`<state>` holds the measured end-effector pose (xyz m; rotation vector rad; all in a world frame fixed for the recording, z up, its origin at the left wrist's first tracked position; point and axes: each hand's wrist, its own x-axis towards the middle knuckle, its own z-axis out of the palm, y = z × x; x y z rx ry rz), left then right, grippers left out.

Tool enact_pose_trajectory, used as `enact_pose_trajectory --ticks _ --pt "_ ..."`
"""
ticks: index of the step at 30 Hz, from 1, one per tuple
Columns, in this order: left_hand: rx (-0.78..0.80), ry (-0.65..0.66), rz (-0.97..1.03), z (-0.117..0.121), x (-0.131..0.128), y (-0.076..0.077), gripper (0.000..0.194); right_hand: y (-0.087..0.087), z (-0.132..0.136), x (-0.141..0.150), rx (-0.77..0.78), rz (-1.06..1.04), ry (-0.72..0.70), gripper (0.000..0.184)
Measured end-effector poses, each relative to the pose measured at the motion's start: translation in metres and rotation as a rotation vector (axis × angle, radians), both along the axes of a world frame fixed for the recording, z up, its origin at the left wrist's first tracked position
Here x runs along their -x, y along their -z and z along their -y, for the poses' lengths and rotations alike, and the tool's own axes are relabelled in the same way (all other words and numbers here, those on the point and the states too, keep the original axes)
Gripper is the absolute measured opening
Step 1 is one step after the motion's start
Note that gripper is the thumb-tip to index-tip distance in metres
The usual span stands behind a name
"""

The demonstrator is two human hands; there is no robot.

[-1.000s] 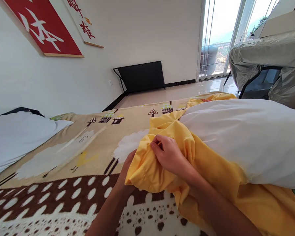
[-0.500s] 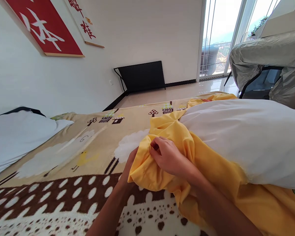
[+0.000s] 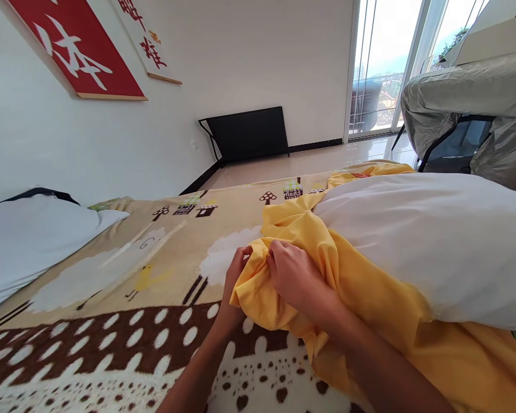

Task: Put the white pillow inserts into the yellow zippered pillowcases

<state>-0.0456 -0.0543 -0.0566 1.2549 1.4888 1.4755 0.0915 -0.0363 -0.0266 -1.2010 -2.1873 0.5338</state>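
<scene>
A yellow pillowcase (image 3: 361, 298) lies bunched on a patterned blanket (image 3: 124, 321), partly drawn over a large white pillow (image 3: 434, 241). My right hand (image 3: 296, 278) is closed on the gathered yellow fabric at its open end. My left hand (image 3: 235, 287) grips the same bunch from the left, its fingers curled over the cloth's edge; the fabric hides most of its palm. The two hands sit close together, almost touching.
A second white pillow (image 3: 30, 241) lies at the left on the blanket. A black folded frame (image 3: 247, 133) leans on the far wall. A covered chair (image 3: 460, 109) stands at the right by a glass door (image 3: 376, 63). Red banners (image 3: 75, 51) hang on the left wall.
My left hand has come up from under the yellow fabric, and its fingers now show over the edge. The bunched fabric has shifted slightly right, towards the pillow.
</scene>
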Motion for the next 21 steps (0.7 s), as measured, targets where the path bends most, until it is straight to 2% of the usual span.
enact_pose_trajectory --ticks 3,7,9,12,17,21 --pt "-0.046 -0.004 -0.111 0.007 0.006 -0.014 0.025 -0.002 0.000 -0.002 0.025 0.085 -0.065 0.014" --pt "0.143 0.288 -0.278 0.022 0.020 -0.040 0.023 0.002 -0.002 -0.001 -0.034 0.046 -0.112 0.015" --pt "0.234 0.392 -0.298 0.026 0.021 -0.046 0.025 0.004 -0.003 -0.001 -0.032 0.032 -0.124 0.014" --pt "0.287 0.418 -0.259 0.028 0.014 -0.044 0.019 0.003 -0.003 -0.001 -0.003 0.039 -0.122 0.013" --pt "0.281 0.384 -0.053 0.026 0.004 -0.038 0.029 0.001 -0.003 -0.001 0.027 -0.006 -0.097 0.012" --pt "0.265 0.358 -0.032 0.021 0.006 -0.038 0.030 0.006 -0.005 -0.002 0.031 -0.111 -0.136 0.011"
